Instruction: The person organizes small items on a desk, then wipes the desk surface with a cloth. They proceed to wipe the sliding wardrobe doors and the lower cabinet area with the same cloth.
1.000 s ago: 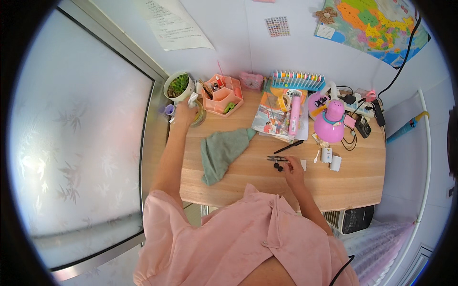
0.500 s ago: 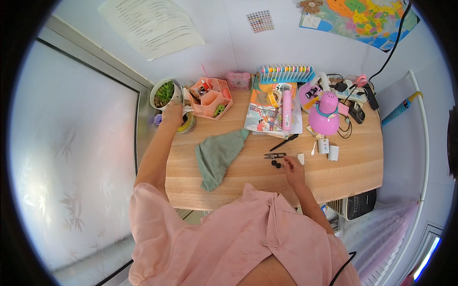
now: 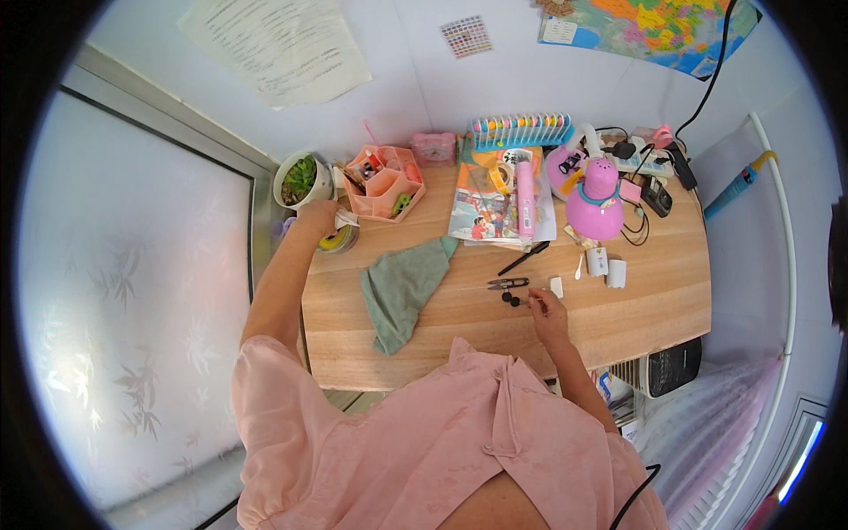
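At the far left of the desk, my left hand [image 3: 318,217] is closed over a round container with a yellow rim [image 3: 339,239], just below a white pot [image 3: 321,184] with a green succulent [image 3: 299,179]. A thin white piece [image 3: 346,218] sticks out from its fingertips; the fingers are partly hidden. My right hand [image 3: 548,315] rests near the front of the desk, thumb and fingers pinched together. Whatever lies between them is too small to make out. Close to its fingertips are two small black round things [image 3: 511,299], dark thread snips [image 3: 509,283] and a white block [image 3: 556,286].
A green cloth [image 3: 402,296] lies between my hands. Behind stand a pink organizer [image 3: 386,187], a pink clock [image 3: 434,149], books [image 3: 481,216] with a pink tube [image 3: 526,199], and a pink lamp [image 3: 594,212]. A black pen [image 3: 523,258] and two white cups [image 3: 617,274] sit nearer.
My left hand has come down from the pot's rim toward the yellow-rimmed container, the white piece moving with it. My right hand has barely shifted, and the whole view has turned slightly.
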A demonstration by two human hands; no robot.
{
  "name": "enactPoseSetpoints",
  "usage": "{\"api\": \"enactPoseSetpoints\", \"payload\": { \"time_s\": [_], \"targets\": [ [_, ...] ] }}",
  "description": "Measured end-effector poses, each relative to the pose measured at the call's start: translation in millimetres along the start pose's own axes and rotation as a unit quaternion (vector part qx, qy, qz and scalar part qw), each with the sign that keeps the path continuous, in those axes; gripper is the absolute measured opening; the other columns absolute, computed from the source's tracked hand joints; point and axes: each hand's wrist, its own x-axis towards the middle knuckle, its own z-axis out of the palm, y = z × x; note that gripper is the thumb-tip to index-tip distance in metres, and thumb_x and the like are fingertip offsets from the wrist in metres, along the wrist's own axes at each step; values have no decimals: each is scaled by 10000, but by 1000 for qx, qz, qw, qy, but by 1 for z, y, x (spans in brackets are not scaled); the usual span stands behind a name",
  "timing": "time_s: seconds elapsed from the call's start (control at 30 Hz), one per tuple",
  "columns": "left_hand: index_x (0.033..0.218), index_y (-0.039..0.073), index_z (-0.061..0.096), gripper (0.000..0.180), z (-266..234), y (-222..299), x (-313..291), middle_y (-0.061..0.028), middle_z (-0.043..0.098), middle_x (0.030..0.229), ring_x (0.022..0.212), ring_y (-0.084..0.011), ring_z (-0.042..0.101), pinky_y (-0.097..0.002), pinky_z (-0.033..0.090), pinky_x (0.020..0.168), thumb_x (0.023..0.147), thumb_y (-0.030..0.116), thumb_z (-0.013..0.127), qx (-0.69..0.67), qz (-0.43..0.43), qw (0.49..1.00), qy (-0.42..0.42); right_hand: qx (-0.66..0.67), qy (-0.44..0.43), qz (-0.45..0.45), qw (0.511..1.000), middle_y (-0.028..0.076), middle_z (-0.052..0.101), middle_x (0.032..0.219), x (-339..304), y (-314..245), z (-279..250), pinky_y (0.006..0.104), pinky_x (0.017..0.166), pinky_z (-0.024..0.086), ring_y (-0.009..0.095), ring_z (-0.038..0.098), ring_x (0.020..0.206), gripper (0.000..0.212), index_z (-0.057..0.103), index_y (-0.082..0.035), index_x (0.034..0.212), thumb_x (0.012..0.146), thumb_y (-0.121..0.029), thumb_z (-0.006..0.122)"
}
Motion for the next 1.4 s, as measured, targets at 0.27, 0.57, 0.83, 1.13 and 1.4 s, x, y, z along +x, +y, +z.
{"api": "enactPoseSetpoints", "payload": {
  "time_s": [0.27, 0.57, 0.83, 1.13, 1.4],
  "targets": [
    [1125, 117, 636, 357, 12, -2, 12, -140, 638, 1129, 1081, -360, 582, -418, 492, 895, 769, 148, 631, 28, 28, 999, 30, 33, 56, 3, 998, 85, 650, 898, 0, 11, -11, 263, 644, 490, 156, 621, 750, 178, 643, -26, 1051, 877, -43, 609],
    [1070, 52, 650, 293, -1, -5, 22, -174, 648, 1095, 1047, -321, 617, -418, 500, 875, 786, 115, 622, -33, -47, 998, 17, 47, 51, 24, 997, 83, 650, 901, 0, 28, -7, 254, 661, 484, 143, 611, 756, 185, 644, -17, 1060, 884, -48, 599],
    [1002, 68, 679, 253, -6, -14, 18, -168, 653, 1088, 1012, -303, 635, -404, 513, 841, 788, 203, 659, -104, -103, 988, 41, 64, 46, 41, 996, 78, 641, 873, 3, 24, -3, 249, 656, 474, 135, 589, 739, 193, 646, -26, 1068, 882, -51, 601],
    [965, -16, 669, 242, 23, -11, 14, -223, 638, 1063, 1003, -346, 627, -412, 515, 848, 817, 174, 653, -53, -43, 993, 95, 60, 50, 13, 997, 73, 646, 901, 3, 29, 3, 252, 667, 485, 135, 603, 762, 191, 639, -24, 1067, 881, -49, 601],
    [962, 21, 678, 201, 70, -8, 30, -220, 664, 961, 929, -366, 650, -433, 531, 802, 864, 55, 507, -101, -71, 983, 133, -66, 160, 14, 985, 109, 617, 999, 7, 21, -35, 272, 721, 509, 178, 625, 817, 254, 607, -9, 1113, 864, -56, 623]
  ]
}}
